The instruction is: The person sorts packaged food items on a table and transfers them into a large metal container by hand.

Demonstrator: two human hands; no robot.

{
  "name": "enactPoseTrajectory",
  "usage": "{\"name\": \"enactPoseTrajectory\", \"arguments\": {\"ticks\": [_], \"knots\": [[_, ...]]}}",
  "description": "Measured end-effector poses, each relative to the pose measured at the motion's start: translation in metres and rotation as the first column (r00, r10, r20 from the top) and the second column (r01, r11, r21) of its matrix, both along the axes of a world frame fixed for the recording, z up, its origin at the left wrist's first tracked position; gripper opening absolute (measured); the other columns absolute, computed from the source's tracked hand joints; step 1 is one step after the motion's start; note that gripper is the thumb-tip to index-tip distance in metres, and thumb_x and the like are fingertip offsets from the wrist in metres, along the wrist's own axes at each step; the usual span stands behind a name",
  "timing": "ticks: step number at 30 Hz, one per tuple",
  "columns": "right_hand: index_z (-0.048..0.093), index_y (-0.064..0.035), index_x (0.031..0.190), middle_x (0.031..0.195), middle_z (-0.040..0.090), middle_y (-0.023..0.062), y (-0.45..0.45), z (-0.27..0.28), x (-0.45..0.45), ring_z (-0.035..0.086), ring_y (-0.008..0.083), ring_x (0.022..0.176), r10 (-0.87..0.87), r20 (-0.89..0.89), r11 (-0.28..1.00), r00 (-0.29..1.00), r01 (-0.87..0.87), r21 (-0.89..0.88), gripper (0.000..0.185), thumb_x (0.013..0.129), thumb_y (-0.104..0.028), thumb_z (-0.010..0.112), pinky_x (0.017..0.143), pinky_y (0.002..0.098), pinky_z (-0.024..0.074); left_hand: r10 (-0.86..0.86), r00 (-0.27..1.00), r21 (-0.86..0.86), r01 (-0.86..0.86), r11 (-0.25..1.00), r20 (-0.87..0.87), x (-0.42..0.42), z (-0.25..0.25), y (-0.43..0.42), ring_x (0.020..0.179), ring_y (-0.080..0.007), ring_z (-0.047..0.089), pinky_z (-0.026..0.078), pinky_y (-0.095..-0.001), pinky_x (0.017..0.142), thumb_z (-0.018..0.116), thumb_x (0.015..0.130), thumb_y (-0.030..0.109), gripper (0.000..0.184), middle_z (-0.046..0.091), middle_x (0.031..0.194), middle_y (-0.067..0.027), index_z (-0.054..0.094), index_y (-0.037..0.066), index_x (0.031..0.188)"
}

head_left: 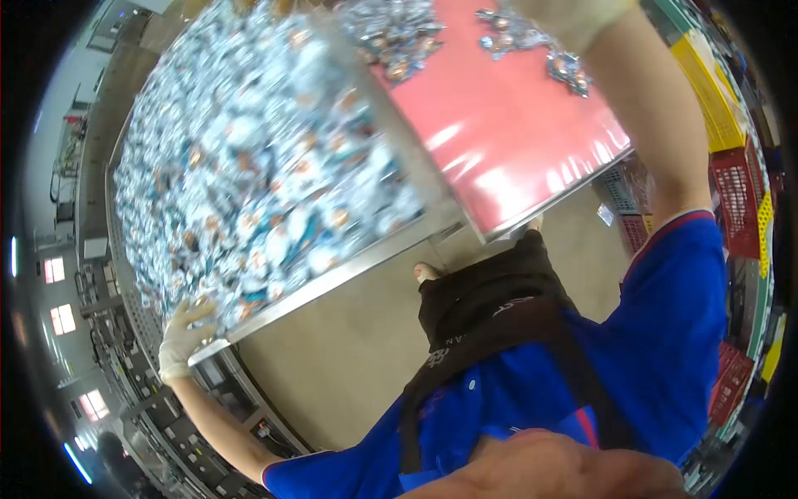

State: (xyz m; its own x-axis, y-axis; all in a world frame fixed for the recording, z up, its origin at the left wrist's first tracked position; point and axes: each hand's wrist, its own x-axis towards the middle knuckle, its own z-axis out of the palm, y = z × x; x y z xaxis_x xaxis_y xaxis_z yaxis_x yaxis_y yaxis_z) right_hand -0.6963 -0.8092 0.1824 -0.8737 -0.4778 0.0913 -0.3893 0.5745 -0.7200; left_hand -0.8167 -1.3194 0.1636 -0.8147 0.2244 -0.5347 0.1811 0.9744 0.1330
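Note:
A large metal tray [303,291] on the left is heaped with small shiny silver-blue packets [249,183]. My left hand [184,337], in a pale glove, rests at the tray's near left corner, its fingers apart against the packets there. To the right, my right hand [578,21], gloved too, reaches over a glossy pink work surface [507,141]. The top edge of the view cuts it off, hiding its fingers. Close to it lie loose packets [569,73], and another pile of packets [391,37] sits on the pink surface beside the tray.
Parts of other gloved fingers [278,7] show at the top edge. Yellow crates [706,91] and red crates [736,195] stand along the right side. Machinery [158,416] lines the lower left. A black apron [499,299] and the floor [332,374] are below the tray.

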Motion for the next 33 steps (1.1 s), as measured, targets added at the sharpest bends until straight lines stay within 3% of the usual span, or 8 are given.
{"name": "enactPoseTrajectory", "arguments": {"ticks": [5,12,21,24,26,28,30,33], "knots": [[0.069,0.0007,0.117,0.104,0.072,0.0144,0.327,-0.114,0.093,0.066,0.0243,0.095,-0.614,0.176,0.775,0.769,0.63,-0.047,0.053,0.088,-0.043,0.066,0.083,0.0378,0.0535,0.242,0.88,-0.196,-0.344,0.918,-0.409,0.021,0.054,0.132,0.136,-0.0305,0.052,0.038,-0.0338,0.113,0.081,0.076,0.024,0.054,0.057,0.144,-0.018,0.07,0.008,0.127],[0.066,-0.0074,0.113,0.112,0.066,0.0163,0.447,-0.337,0.167,0.063,0.0365,0.108,-0.796,-0.018,0.494,0.605,0.666,0.559,0.045,0.077,-0.032,0.079,0.095,0.0449,0.0517,-0.449,0.793,0.226,0.566,0.793,-0.412,0.05,0.077,0.563,0.122,-0.0197,0.06,0.045,-0.0338,0.105,0.064,0.094,0.012,0.042,0.063,0.136,-0.0104,0.062,0.002,0.135],[0.067,-0.0087,0.12,0.112,0.059,0.0152,0.504,-0.389,0.213,0.059,0.0323,0.108,-0.905,0.026,0.426,0.425,0.899,0.102,0.052,0.071,-0.018,0.083,0.097,0.0407,0.0491,-0.826,0.47,0.01,0.871,0.492,-0.311,0.149,-0.348,0.888,0.104,-0.0319,0.062,0.053,-0.0432,0.093,0.079,0.074,0.03,0.066,0.062,0.12,-0.013,0.056,0.011,0.133],[0.064,-0.0083,0.128,0.119,0.06,0.0105,0.502,-0.377,0.247,0.059,0.0257,0.111,-0.87,0.403,0.26,0.285,0.959,-0.116,0.055,0.077,-0.014,0.081,0.099,0.0357,0.0485,-0.682,0.632,0.158,0.766,0.623,-0.369,0.147,-0.378,0.877,0.099,-0.0267,0.063,0.055,-0.0396,0.09,0.076,0.081,0.027,0.056,0.062,0.113,-0.0108,0.056,0.009,0.13],[0.06,-0.0068,0.134,0.125,0.059,0.0078,0.484,-0.394,0.261,0.058,0.0212,0.115,-0.651,0.703,0.044,0.286,0.939,-0.341,0.057,0.08,-0.011,0.079,0.101,0.0335,0.0478,-0.239,0.964,0.705,0.086,0.704,0.12,0.146,-0.387,0.837,0.102,-0.022,0.064,0.054,-0.0362,0.087,0.068,0.092,0.022,0.037,0.063,0.111,-0.0076,0.059,0.007,0.124],[0.049,-0.0018,0.142,0.128,0.06,0.0086,0.441,-0.412,0.254,0.058,0.0181,0.117,-0.275,0.866,-0.289,0.418,0.823,-0.489,0.062,0.085,-0.006,0.074,0.101,0.0346,0.0478,0.029,0.777,0.75,-0.615,0.243,0.628,0.169,-0.347,0.8,0.105,-0.0184,0.064,0.053,-0.0325,0.088,0.061,0.098,0.014,0.023,0.065,0.112,-0.0062,0.062,0.005,0.119],[0.053,-0.0029,0.139,0.129,0.06,0.0106,0.405,-0.425,0.231,0.059,0.0223,0.117,-0.365,0.845,-0.054,0.39,0.897,-0.438,0.059,0.085,-0.011,0.076,0.102,0.0372,0.0476,0.09,0.647,0.652,-0.758,-0.032,0.757,0.198,-0.373,0.763,0.106,-0.0184,0.063,0.053,-0.0328,0.09,0.06,0.096,0.006,0.023,0.066,0.116,-0.0073,0.063,0.004,0.119],[0.056,-0.0052,0.136,0.126,0.06,0.0138,0.403,-0.417,0.214,0.059,0.0269,0.116,-0.627,0.581,0.566,0.519,0.816,-0.117,0.056,0.084,-0.014,0.076,0.103,0.0394,0.0473,0.217,0.875,0.785,-0.485,0.387,0.433,0.235,-0.394,0.712,0.104,-0.0183,0.063,0.051,-0.0321,0.092,0.066,0.093,0.004,0.026,0.064,0.118,-0.0073,0.066,0.004,0.119]]}}
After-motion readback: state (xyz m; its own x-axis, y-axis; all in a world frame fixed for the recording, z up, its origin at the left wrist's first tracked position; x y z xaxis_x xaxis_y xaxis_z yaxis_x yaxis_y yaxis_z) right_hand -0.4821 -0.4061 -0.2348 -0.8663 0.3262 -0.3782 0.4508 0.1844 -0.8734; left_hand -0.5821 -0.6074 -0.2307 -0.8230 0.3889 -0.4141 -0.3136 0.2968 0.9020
